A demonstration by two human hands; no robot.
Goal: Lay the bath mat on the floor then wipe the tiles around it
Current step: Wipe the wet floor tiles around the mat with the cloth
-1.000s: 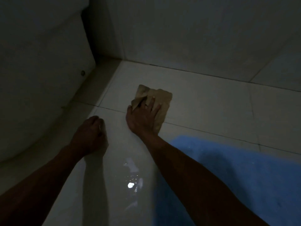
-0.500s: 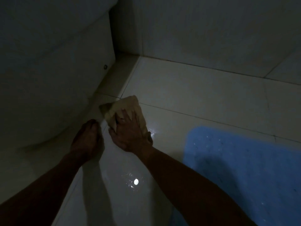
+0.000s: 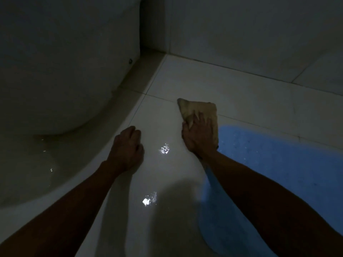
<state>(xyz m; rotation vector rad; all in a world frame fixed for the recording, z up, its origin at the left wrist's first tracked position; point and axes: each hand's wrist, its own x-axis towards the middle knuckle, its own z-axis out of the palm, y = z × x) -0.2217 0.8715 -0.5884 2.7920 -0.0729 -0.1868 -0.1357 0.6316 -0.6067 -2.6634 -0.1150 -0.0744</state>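
Dim home bathroom, glossy white floor tiles point(image 3: 232, 89), tiled wall point(image 3: 241, 30), curved white fixture point(image 3: 55, 71), blue bath mat point(image 3: 278, 164)

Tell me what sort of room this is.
Probably a bathroom: glossy floor tiles meeting a tiled wall, a blue mat on the floor, and a curved white fixture at left, likely a tub or toilet.

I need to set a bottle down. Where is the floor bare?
Bare tile lies between the cloth and the back wall, and between the left hand and right hand. Crowded at the bath mat edge, where the right hand holds the cloth.
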